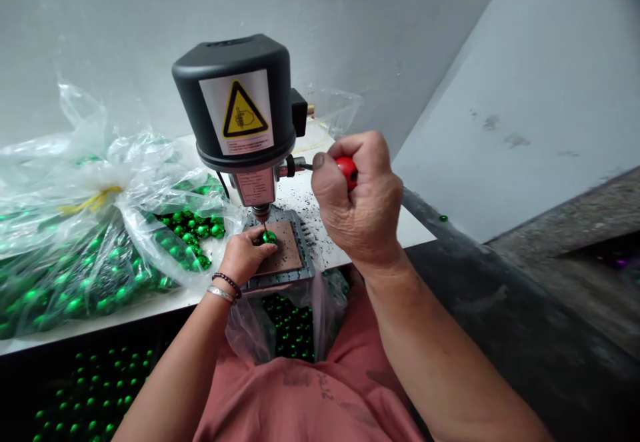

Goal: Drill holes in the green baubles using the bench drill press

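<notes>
The green ball point(270, 237) is small, round and glossy, a deep metallic green with mirror-like bright spots and darker shading at its edges. It sits directly beneath the chuck of the drill press point(237, 102), on the brown board point(287, 249) that covers the press's base. The thin drill bit point(265, 226) points down at its top; whether the tip touches or has entered it is too small to tell. The left hand point(247, 253), reaching in at the press's left, pinches the ball between thumb and fingers. The right hand point(361, 202), raised at the press's right, is closed around the red knob point(346, 171) at the end of its lever. Dark flakes point(295, 197) lie scattered on the white table point(413, 225) behind and right of the press. Left of the press, a clear plastic bag point(145, 225) bulges with similar shiny balls, some showing uncovered beside it. More green balls point(289, 332) fill an open bag below the press's front edge.
</notes>
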`<state>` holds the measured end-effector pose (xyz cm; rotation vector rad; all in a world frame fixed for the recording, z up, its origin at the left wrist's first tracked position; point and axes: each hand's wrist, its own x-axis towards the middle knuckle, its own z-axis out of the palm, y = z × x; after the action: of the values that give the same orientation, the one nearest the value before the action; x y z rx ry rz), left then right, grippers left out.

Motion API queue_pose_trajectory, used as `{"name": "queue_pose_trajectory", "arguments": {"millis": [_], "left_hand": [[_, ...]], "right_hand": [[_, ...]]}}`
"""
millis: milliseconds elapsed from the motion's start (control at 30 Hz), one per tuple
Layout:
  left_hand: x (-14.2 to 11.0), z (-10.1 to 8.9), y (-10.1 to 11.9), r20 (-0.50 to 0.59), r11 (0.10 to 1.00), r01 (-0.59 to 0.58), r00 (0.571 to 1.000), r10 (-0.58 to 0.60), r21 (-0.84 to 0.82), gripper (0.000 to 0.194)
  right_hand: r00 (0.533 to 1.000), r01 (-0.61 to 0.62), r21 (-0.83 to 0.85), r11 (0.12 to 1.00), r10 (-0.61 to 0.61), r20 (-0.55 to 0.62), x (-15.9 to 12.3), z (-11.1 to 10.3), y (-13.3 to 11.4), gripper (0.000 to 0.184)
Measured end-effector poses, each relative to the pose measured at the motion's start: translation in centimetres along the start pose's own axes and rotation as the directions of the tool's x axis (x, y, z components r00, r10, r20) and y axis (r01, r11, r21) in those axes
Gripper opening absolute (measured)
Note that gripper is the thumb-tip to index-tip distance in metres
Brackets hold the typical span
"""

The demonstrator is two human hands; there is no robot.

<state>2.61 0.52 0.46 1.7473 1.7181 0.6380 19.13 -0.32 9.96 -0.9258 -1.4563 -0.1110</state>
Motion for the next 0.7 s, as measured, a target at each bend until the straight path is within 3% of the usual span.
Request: {"name": "queue_pose_trajectory", "arguments": {"millis": [433, 700], "left_hand": [[-0.1, 0.2, 0.0, -0.009, 0.999, -0.020, 1.000, 0.020, -0.039, 0.036], [-0.2, 0.1, 0.0, -0.027, 0.999, -0.029, 0.999, 0.029, 0.017, 0.034]], "right_hand": [[0.988, 0.098, -0.217, 0.971, -0.122, -0.099, -3.0, 0.6, 0.9, 0.009], [0.984, 0.046, -0.224, 0.973, -0.082, -0.155, -4.3, 1.2, 1.4, 0.007]]}}
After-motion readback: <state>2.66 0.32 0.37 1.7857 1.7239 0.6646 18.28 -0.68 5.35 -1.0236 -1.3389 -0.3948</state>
